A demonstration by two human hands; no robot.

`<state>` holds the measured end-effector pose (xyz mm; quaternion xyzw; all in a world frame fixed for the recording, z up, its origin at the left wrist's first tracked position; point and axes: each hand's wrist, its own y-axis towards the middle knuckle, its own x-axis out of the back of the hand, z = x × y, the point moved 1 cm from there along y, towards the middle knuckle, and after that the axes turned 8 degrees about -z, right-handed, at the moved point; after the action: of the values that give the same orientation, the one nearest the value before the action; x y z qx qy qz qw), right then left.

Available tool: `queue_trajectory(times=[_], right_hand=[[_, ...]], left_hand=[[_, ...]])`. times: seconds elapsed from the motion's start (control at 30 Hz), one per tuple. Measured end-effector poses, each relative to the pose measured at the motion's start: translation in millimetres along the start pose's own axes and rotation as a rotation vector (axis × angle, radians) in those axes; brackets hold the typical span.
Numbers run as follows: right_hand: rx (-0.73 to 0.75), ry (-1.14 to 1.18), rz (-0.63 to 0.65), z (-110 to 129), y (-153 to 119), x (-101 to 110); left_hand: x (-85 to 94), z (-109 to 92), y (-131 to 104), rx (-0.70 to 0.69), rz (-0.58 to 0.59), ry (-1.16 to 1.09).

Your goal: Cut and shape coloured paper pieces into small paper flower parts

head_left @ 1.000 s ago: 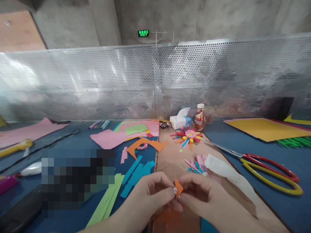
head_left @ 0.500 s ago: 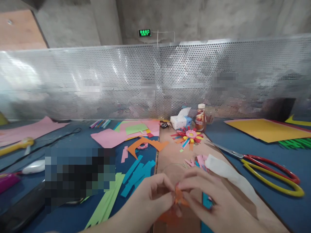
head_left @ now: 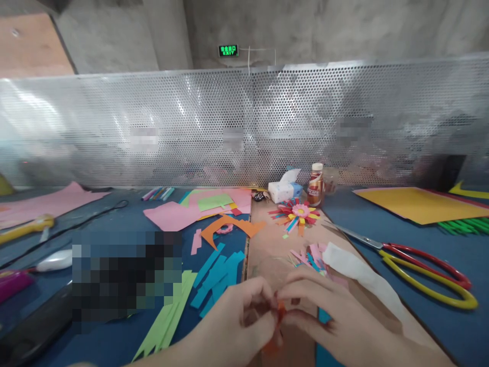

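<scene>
Between my fingertips, low in the middle of the head view, is a small piece of orange paper (head_left: 281, 310), largely covered by the fingers. My left hand (head_left: 250, 316) pinches it from the left, thumb against forefinger. From the right, my right hand (head_left: 324, 311) pinches it too, with the fingers bent over it. A blurred orange-red patch (head_left: 272, 344) shows just below the hands. Beneath them lies a brown cardboard strip (head_left: 263, 265). Ahead of the hands sits a paper flower (head_left: 300, 211) with a pink centre and multicoloured strips, near a pile of paper scraps (head_left: 311, 255).
Scissors (head_left: 382, 247) lie at right beside a white tissue (head_left: 362, 278). Blue strips (head_left: 219, 275), green strips (head_left: 168, 316) and an orange cut-out (head_left: 225, 224) lie left. A tissue box (head_left: 283, 191) and bottle (head_left: 315, 186) stand before the perforated metal screen (head_left: 191, 132).
My fingers have drawn closer around the orange paper, and less of it shows. The right hand has shifted slightly and uncovers more of the scraps behind it.
</scene>
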<state>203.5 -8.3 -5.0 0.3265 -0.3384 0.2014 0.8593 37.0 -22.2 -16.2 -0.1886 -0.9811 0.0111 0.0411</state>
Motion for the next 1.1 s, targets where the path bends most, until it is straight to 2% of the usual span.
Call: queue_trajectory(times=[0.17, 0.23, 0.37, 0.67, 0.9, 1.1], right_hand=[[-0.335, 0.107, -0.050, 5, 2, -2], [-0.421, 0.159, -0.044, 6, 3, -3], [-0.487, 0.332, -0.014, 1, 2, -9], [-0.658, 0.603, -0.090, 0, 4, -18], [-0.676, 0.616, -0.163, -3, 2, -17], [-0.684, 0.682, -0.155, -5, 3, -19]], left_hand=[[0.4, 2, 1, -0.033, -0.030, 0.022], [0.5, 2, 1, -0.032, -0.036, 0.023], [0.9, 0, 2, -0.047, -0.065, 0.087], [2.8, 2, 2, -0.056, -0.088, 0.173], [1.6, 1, 4, -0.013, -0.032, -0.053], [0.9, -2, 3, 0.024, -0.048, -0.068]])
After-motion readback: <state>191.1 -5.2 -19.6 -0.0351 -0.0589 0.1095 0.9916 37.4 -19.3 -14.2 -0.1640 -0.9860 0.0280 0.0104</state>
